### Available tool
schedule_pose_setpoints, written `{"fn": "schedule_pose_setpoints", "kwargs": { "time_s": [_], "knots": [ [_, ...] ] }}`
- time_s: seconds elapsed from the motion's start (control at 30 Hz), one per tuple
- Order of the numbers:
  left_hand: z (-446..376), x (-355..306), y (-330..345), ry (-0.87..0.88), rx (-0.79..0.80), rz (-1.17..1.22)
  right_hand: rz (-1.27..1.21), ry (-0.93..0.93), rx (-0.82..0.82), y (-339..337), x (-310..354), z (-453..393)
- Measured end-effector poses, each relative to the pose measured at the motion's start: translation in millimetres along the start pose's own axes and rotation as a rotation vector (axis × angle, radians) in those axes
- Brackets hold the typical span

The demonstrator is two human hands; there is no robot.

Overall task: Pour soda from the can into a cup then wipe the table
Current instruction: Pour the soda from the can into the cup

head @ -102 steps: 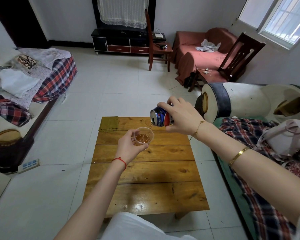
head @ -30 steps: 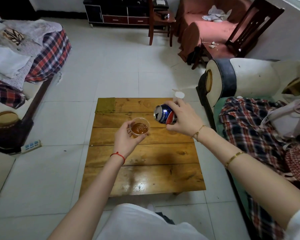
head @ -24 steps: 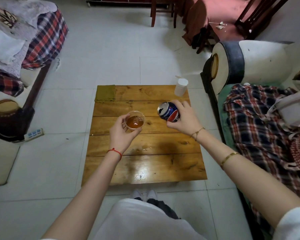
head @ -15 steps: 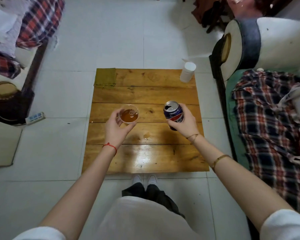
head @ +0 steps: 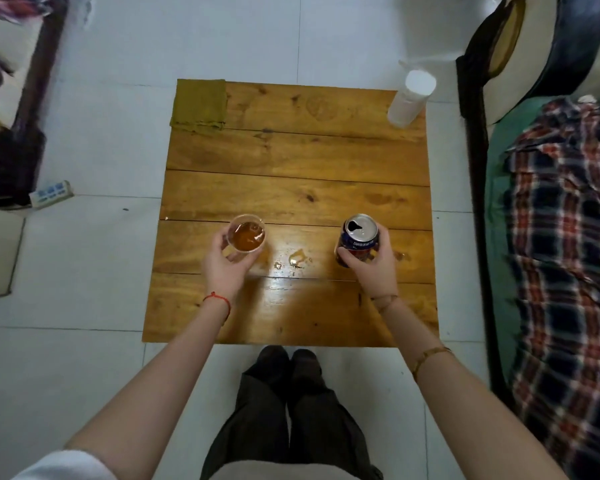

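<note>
My left hand (head: 224,268) grips a small clear cup (head: 247,238) partly filled with amber soda, low over the left side of the wooden table (head: 291,154). My right hand (head: 373,266) holds a blue soda can (head: 358,237) upright, its opened top facing up, near the table's right side. Small drops of spilled soda (head: 297,259) glisten on the wood between the two hands. An olive-green folded cloth (head: 199,106) lies on the far left corner of the table.
A white cylindrical container (head: 410,98) stands at the table's far right corner. A sofa with a plaid blanket (head: 565,254) runs along the right. White tile floor (head: 84,271) surrounds the table, and a power strip (head: 51,192) lies at the left.
The can went from tilted over the cup to upright. Both hands moved down and apart toward the table. Spilled drops now show on the wood. The camera tipped down.
</note>
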State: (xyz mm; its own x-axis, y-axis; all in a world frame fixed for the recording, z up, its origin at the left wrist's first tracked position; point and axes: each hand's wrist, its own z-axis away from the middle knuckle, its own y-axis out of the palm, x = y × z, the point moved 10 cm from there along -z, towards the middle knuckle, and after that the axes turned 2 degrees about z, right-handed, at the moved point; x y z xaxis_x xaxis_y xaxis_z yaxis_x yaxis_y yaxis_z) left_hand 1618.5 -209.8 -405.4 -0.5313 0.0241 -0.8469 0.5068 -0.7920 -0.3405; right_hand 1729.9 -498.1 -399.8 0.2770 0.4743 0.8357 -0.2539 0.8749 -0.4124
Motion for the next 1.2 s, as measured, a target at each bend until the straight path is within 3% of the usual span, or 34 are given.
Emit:
{"fn": "schedule_pose_setpoints", "kwargs": {
  "time_s": [0.2,0.43,0.83,0.93,1.1,1.2],
  "knots": [
    [-25,55,20,-0.049,-0.115,0.091,-0.007,-0.002,-0.034,26,-46,-25],
    [-46,109,37,-0.087,-0.098,0.14,-0.013,-0.035,-0.077,39,-76,-42],
    [-55,112,45,-0.048,-0.058,0.118,-0.033,-0.041,-0.099,37,-78,-41],
    [-50,116,40,-0.116,-0.046,0.064,-0.052,-0.028,-0.096,33,-69,-34],
    [-13,115,22,-0.296,-0.193,0.056,-0.12,-0.02,-0.081,20,-36,-12],
    [19,94,46,-0.376,-0.03,0.0,-0.145,-0.036,-0.048,14,-7,4]
  ]
}}
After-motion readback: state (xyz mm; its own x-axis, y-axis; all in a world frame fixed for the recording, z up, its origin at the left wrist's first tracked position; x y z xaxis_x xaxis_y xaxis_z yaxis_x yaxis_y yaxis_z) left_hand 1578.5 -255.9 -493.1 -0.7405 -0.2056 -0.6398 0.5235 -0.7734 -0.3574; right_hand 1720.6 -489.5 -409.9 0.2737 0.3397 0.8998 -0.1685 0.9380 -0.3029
